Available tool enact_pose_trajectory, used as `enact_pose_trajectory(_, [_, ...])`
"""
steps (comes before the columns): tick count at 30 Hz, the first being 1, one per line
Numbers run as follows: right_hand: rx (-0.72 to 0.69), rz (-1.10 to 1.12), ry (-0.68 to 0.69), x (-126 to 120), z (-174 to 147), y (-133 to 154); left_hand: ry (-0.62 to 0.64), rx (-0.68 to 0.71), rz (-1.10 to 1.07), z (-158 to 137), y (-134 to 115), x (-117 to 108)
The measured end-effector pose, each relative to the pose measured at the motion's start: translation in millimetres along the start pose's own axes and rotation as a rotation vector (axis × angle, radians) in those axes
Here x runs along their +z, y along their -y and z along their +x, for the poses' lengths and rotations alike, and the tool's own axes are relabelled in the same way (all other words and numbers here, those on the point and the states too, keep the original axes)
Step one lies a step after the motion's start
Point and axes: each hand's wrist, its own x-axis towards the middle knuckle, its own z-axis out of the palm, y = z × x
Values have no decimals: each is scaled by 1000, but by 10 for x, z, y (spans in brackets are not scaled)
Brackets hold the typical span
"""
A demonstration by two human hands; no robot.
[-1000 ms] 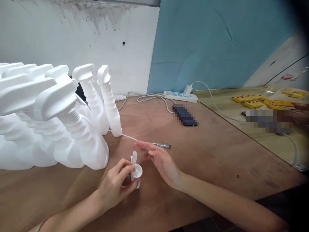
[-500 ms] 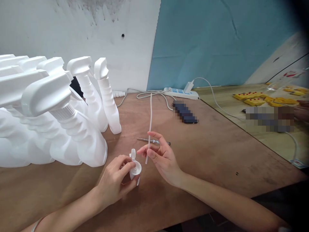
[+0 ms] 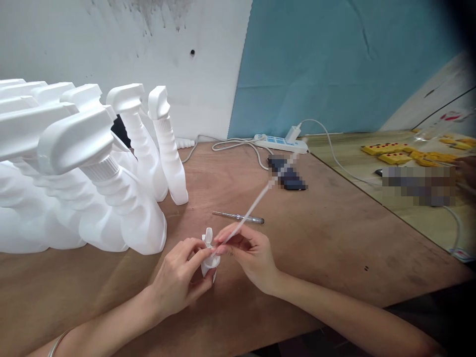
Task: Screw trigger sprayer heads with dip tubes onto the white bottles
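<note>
- A small white plastic fitting is being held by the left hand at the near middle of the table, its round, cupped mouth being turned upward.
- The fitting is being gripped between the thumb and curled fingers of that hand, and its narrow upright tab is being pointed toward the far side.
- A thin white tube is being pinched by the right hand, thumb and fingertips being closed narrowly around it near its lower end.
- The tube is being slanted up toward the far right, while its lower end is being held at the fitting's mouth; whether it is being seated inside cannot be told, as fingertips are covering the spot.
- The fingertips of both hands are being held close together over the fitting.
- A slim screwdriver is being crossed, in view, by the tube, just beyond the right hand.
- The left side of the table is being filled by white spray bottles, standing close together.
- The far edge is being occupied by a power strip, a white charger being plugged into it.
- A dark flat object, blurred, is being partly overlapped by the tube.
</note>
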Motion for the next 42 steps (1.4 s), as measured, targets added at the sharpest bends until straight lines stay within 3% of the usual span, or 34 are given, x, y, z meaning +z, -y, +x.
enact_pose_trajectory(24, [-184,-243,38,-23,-78,-90,18,-74,-101,15,-9,-14])
enact_pose_trajectory(31, [-400,-538,86,-40,-111,-70,22,-72,-94,17,-22,-29])
enact_pose_trajectory(37, [-520,-631,157,9,-110,-6,-8,-63,-131,8,-31,-24])
enact_pose_trajectory(42, [-546,-683,129,23,-70,-38,-35,-68,-142,-6,-34,-20])
